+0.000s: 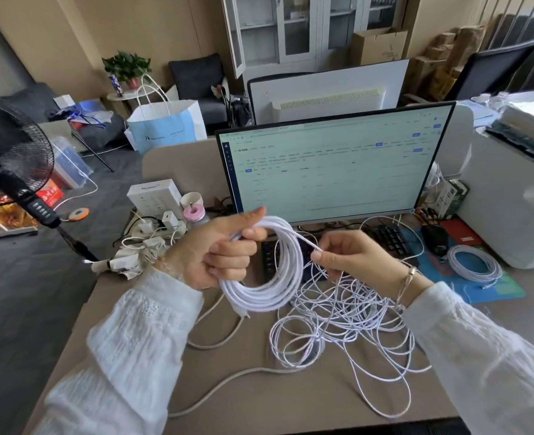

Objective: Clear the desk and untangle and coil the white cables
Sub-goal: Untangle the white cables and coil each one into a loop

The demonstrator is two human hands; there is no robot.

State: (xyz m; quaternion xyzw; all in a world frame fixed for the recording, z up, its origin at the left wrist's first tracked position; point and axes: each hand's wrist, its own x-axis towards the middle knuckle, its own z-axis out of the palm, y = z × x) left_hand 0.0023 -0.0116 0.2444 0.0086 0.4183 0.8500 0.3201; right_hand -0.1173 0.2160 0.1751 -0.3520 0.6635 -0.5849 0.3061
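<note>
My left hand [218, 251] grips a thick coil of white cable [278, 277], holding it upright above the desk in front of the monitor. My right hand [350, 257] pinches a strand of the same white cable just right of the coil. Below both hands a loose tangle of thin white cable [347, 328] spreads over the desk [290, 400]. A second, finished white coil [474, 266] lies flat at the right on a blue mat. A thicker off-white cord [224, 383] curves across the desk's near left.
A monitor [328, 164] stands behind my hands, with a black keyboard [388, 238] and a mouse [435, 240] beneath it. A power strip with chargers [160, 226] and crumpled paper [127, 263] sit at the left. A fan [11, 158] stands off the left edge, a white printer [516, 208] at the right.
</note>
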